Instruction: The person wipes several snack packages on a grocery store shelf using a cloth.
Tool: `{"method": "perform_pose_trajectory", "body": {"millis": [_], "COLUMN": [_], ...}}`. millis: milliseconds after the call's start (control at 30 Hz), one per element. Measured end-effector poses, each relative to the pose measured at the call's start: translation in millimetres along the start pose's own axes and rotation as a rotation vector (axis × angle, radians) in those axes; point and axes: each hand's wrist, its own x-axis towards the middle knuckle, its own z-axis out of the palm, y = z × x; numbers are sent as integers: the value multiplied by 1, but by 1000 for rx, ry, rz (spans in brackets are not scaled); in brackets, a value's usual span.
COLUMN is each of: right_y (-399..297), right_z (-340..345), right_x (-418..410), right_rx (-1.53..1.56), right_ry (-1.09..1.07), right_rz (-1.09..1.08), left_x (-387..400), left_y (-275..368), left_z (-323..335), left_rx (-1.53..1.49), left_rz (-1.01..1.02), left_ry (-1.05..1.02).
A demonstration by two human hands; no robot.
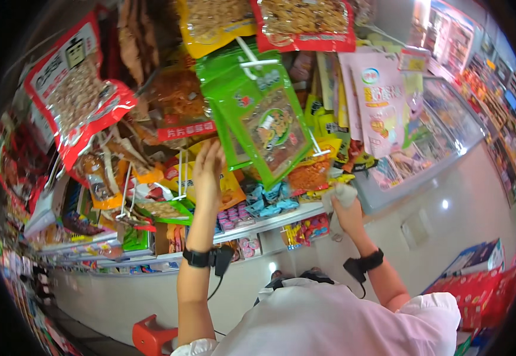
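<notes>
My left hand [208, 171] reaches up among hanging snack bags, with its fingers extended. It is beside the lower left edge of a green snack bag [280, 129] and in front of a yellow snack bag [229, 189]. Whether the fingertips touch either bag I cannot tell. In my right hand [349, 213] is a crumpled whitish cloth [345, 194], partly hanging below the fist. That hand is at the right end of the shelf, close to a bag of orange snacks [309, 175]. Blue-wrapped packets [273, 200] lie on the shelf between my hands.
White metal display hooks [258, 63] jut out among the bags. A red-and-white bag [78, 89] hangs at left, pink pouches [378, 107] at right. Behind them stands a glass-topped chest freezer [444, 129]. A red plastic stool [153, 336] and a red box [475, 293] are on the floor.
</notes>
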Motion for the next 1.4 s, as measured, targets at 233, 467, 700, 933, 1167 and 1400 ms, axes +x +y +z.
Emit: {"method": "perform_pose_trajectory", "body": {"millis": [233,467,700,933,1167,1400], "right_y": [15,35,15,-10,-19,-15], "right_z": [-3,4,-5,-21,-38,-45], "right_x": [52,74,63,43,36,33], "right_rx": [107,158,48,-19,72,-31], "right_ry": [44,-63,-135,-14,-47,-113], "right_rz": [-18,101,46,67,69,88], "left_x": [-49,-56,-65,-88,-100,-127], "left_y": [-77,-140,-146,-141,-138,-134], "left_z": [3,24,29,41,54,41], "left_rx": [371,514,759,550,373,444], "left_rz": [-55,-106,-5,-167,-275,-391], "left_ry": [-84,-335,-327,-358,-303,-342]}}
